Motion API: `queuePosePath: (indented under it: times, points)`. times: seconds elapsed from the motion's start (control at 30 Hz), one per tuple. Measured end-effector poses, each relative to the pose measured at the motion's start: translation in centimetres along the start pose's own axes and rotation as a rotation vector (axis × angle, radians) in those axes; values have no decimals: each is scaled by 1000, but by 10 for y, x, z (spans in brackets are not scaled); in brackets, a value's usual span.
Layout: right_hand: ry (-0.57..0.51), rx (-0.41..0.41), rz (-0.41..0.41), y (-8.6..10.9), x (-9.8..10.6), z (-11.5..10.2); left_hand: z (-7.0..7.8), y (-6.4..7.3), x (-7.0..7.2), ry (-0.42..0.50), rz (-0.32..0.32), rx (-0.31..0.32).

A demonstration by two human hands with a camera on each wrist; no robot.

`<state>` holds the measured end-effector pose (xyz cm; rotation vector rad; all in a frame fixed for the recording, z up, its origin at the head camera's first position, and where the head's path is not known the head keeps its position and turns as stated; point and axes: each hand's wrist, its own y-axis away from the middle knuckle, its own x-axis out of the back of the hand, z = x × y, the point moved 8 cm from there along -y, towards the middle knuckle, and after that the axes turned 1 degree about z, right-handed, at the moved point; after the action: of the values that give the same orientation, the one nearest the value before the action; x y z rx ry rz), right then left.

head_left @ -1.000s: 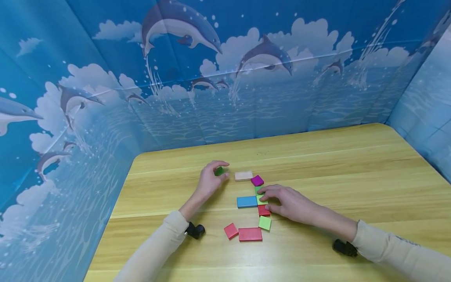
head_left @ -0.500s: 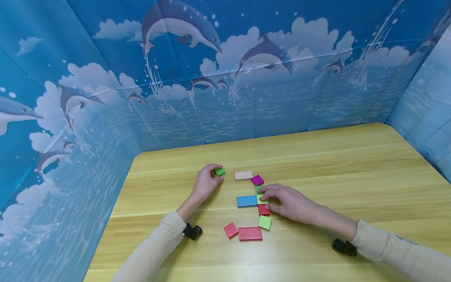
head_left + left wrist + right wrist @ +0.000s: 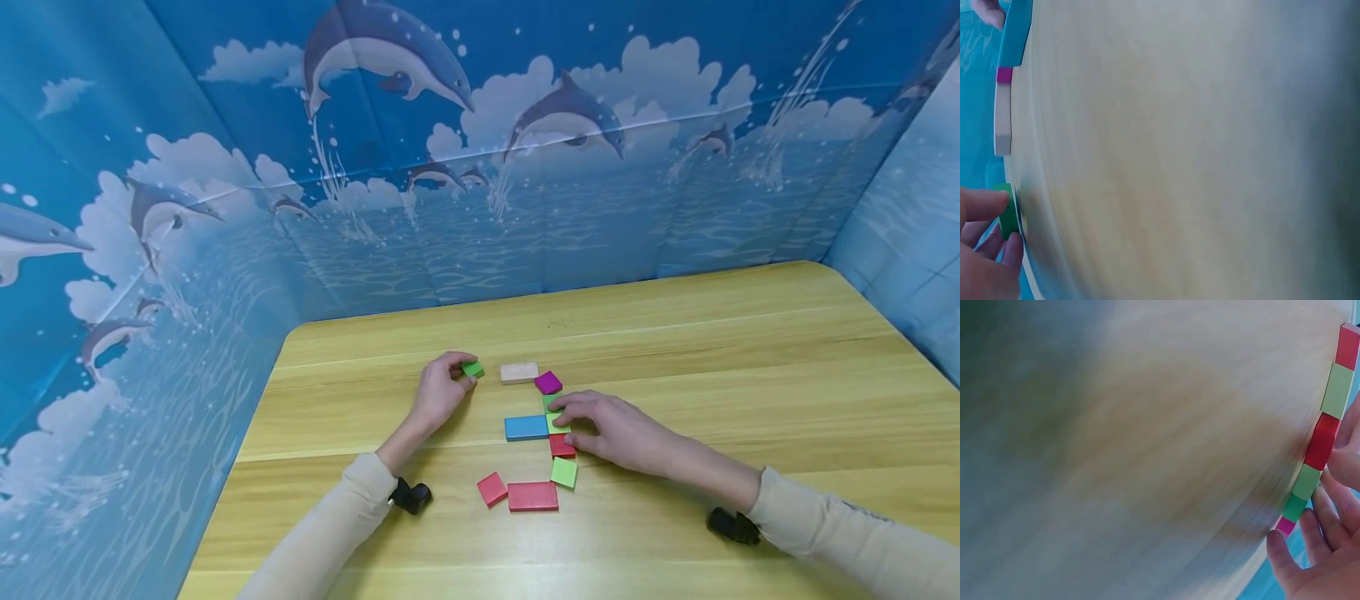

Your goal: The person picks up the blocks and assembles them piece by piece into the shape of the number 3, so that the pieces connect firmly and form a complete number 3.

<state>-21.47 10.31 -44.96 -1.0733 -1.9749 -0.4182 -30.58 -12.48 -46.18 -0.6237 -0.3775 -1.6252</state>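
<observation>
My left hand (image 3: 440,386) pinches a small green block (image 3: 473,369) between thumb and fingers, just left of a pale wooden block (image 3: 519,373). In the left wrist view the thumb and fingertips meet the green block (image 3: 1007,212) on opposite sides, close over the table. My right hand (image 3: 618,429) rests over a column of blocks with relaxed fingers. Its fingertips lie at a second green block (image 3: 551,402) and a yellow-green block (image 3: 557,424), the thumb at a red square block (image 3: 562,447). A blue rectangular block (image 3: 526,428) adjoins the yellow-green one.
A magenta block (image 3: 548,382) sits at the column's far end. Nearer lie a light green block (image 3: 564,473), a red rectangular block (image 3: 533,497) and a pinkish-red square (image 3: 492,489). The wooden table (image 3: 712,350) backs onto a dolphin-print curtain (image 3: 480,208).
The left fingers have closed in on the green block, which has turned its bright face up and shifted slightly right toward the pale block. The right hand stays put.
</observation>
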Motion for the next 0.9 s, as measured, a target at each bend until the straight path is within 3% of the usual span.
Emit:
queuePosePath:
  times: [0.57, 0.9]
  points:
    - [-7, -8, -1, 0, 0, -1, 10, 8, -17, 32, -32, -27]
    - [-7, -9, -4, 0, 0, 0, 9, 9, -20, 46, -29, -26]
